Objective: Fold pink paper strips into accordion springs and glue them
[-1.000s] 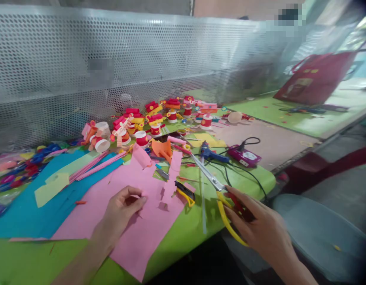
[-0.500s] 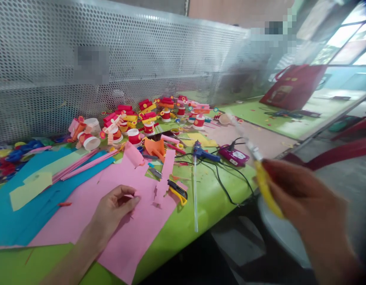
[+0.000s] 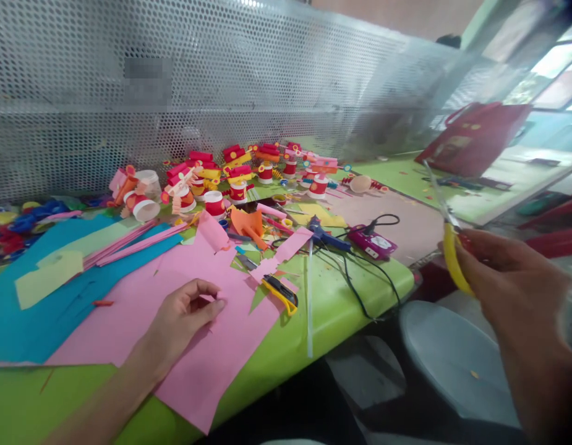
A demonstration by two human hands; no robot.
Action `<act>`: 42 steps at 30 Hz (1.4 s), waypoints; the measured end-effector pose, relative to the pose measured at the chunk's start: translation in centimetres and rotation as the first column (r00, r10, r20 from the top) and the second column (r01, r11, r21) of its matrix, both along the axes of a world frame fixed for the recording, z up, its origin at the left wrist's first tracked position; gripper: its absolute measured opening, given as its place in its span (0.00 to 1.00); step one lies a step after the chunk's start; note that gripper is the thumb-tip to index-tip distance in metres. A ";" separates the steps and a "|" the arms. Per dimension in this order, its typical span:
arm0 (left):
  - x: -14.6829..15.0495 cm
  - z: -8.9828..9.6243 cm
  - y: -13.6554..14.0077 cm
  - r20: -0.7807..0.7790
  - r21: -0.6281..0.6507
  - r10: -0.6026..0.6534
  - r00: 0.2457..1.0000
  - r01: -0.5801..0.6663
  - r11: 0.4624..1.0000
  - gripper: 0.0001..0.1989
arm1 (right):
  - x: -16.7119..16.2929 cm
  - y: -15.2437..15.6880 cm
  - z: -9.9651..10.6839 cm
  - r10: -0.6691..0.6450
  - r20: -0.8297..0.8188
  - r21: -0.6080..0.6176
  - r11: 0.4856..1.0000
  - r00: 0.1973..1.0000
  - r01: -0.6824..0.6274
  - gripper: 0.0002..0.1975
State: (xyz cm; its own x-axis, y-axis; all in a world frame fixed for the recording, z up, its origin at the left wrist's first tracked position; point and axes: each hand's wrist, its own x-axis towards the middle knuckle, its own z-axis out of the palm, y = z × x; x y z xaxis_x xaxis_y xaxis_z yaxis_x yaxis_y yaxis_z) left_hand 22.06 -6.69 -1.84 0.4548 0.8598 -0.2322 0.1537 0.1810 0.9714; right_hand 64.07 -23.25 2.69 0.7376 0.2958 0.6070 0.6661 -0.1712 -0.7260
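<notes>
My right hand [image 3: 512,278] grips a pair of scissors [image 3: 451,238] by the yellow and red handles, raised off the table's right front edge with the blades pointing up and away. My left hand [image 3: 188,315] rests over a large pink paper sheet [image 3: 239,346]. Its thumb and forefinger pinch what looks like a small piece of pink paper [image 3: 221,296], barely distinct from the sheet. A cut pink paper strip [image 3: 292,244] lies past the sheet's right side, near a yellow-and-black box cutter [image 3: 281,293].
A blue glue gun [image 3: 325,235] with a long glue stick [image 3: 310,309] lies beside a purple extension socket [image 3: 371,241] and black cords. Several red paper-cup figures [image 3: 239,188] stand along the perforated metal screen [image 3: 248,80]. Blue paper [image 3: 17,315] lies left; a pale stool [image 3: 452,352] stands below right.
My right hand has moved up and to the right with the scissors. The pink strip has tipped over towards the glue gun. My left hand keeps its pinch.
</notes>
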 end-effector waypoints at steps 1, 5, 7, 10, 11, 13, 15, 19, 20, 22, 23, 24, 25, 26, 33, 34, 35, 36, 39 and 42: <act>0.0 0.1 0.0 0.001 -0.005 0.001 1.000 -0.001 1.000 0.19 | -1.6 -0.2 0.4 0.025 -0.076 0.032 0.999 0.997 -0.023 0.29; 0.1 0.3 -0.3 0.028 -0.019 -0.002 1.000 0.003 1.000 0.20 | -7.6 -1.1 2.8 0.237 -0.102 -0.023 0.970 0.966 -0.241 0.26; 0.1 0.4 -0.4 0.064 -0.014 0.028 0.998 -0.027 1.000 0.21 | -10.3 -1.4 3.7 0.323 -0.149 -0.032 0.943 0.934 -0.331 0.26; -0.1 0.5 -0.2 0.099 0.040 0.149 0.984 -0.153 0.987 0.20 | -13.8 -0.8 4.3 0.361 -0.249 -0.010 0.927 0.899 -0.375 0.19; -0.2 0.4 -0.1 0.111 0.055 0.193 0.975 -0.200 0.978 0.20 | -14.7 -0.2 4.2 0.437 -0.277 -0.057 0.882 0.856 -0.468 0.16; -0.4 0.3 0.1 0.150 0.056 0.251 0.956 -0.262 0.963 0.20 | -16.3 1.6 3.6 0.594 -0.310 -0.238 0.708 0.742 -0.665 0.14; -0.6 0.2 0.3 0.201 0.035 0.305 0.931 -0.318 0.948 0.20 | -17.5 3.9 2.7 0.681 -0.277 -0.453 0.529 0.678 -0.717 0.12; -0.8 0.0 0.5 0.230 0.020 0.447 0.864 -0.463 0.886 0.21 | -20.3 7.6 1.2 0.696 -0.074 -0.697 0.476 0.715 -0.536 0.07; -0.8 0.1 0.5 0.219 0.016 0.469 0.856 -0.484 0.875 0.22 | -21.1 8.1 0.9 0.710 -0.035 -0.727 0.465 0.704 -0.505 0.07; -0.8 0.2 0.3 0.200 0.012 0.491 0.848 -0.503 0.864 0.22 | -22.9 8.7 0.2 0.718 0.019 -0.765 0.458 0.696 -0.453 0.08; -0.8 0.3 0.3 0.199 0.019 0.498 0.844 -0.511 0.859 0.22 | -23.6 8.8 -0.1 0.716 0.032 -0.771 0.461 0.698 -0.438 0.09; -0.7 0.4 0.2 0.201 0.031 0.504 0.840 -0.520 0.853 0.21 | -24.3 8.8 -0.6 0.714 0.042 -0.776 0.464 0.699 -0.427 0.10; -0.7 0.5 0.1 0.200 0.047 0.509 0.837 -0.527 0.849 0.21 | -24.8 8.8 -1.0 0.716 0.053 -0.781 0.465 0.696 -0.418 0.10; -0.7 0.5 0.0 0.191 0.061 0.505 0.842 -0.524 0.850 0.21 | -25.2 8.8 -1.4 0.722 0.067 -0.783 0.466 0.689 -0.412 0.10; -0.8 -0.5 0.2 0.152 0.010 0.343 0.927 -0.349 0.937 0.21 | -24.3 8.3 -1.3 0.789 0.093 -0.770 0.443 0.607 -0.459 0.16; -0.8 -0.7 0.3 0.150 0.001 0.334 0.931 -0.338 0.941 0.21 | -24.0 8.1 -0.9 0.795 0.077 -0.773 0.428 0.602 -0.468 0.16; -0.8 -0.8 0.3 0.146 -0.003 0.326 0.934 -0.329 0.944 0.21 | -23.6 7.9 -0.4 0.794 0.060 -0.768 0.425 0.606 -0.480 0.17; -0.8 -0.8 0.4 0.145 -0.003 0.321 0.936 -0.324 0.946 0.22 | -23.1 7.5 -0.1 0.789 0.044 -0.757 0.427 0.613 -0.495 0.17; -0.7 -0.4 0.3 0.192 0.001 0.311 0.931 -0.317 0.948 0.21 | -20.1 6.2 0.5 0.737 0.013 -0.694 0.493 0.675 -0.525 0.14; -0.6 0.3 0.0 0.266 -0.038 0.282 0.922 -0.283 0.958 0.21 | -15.0 4.4 -0.1 0.601 0.032 -0.625 0.636 0.799 -0.453 0.14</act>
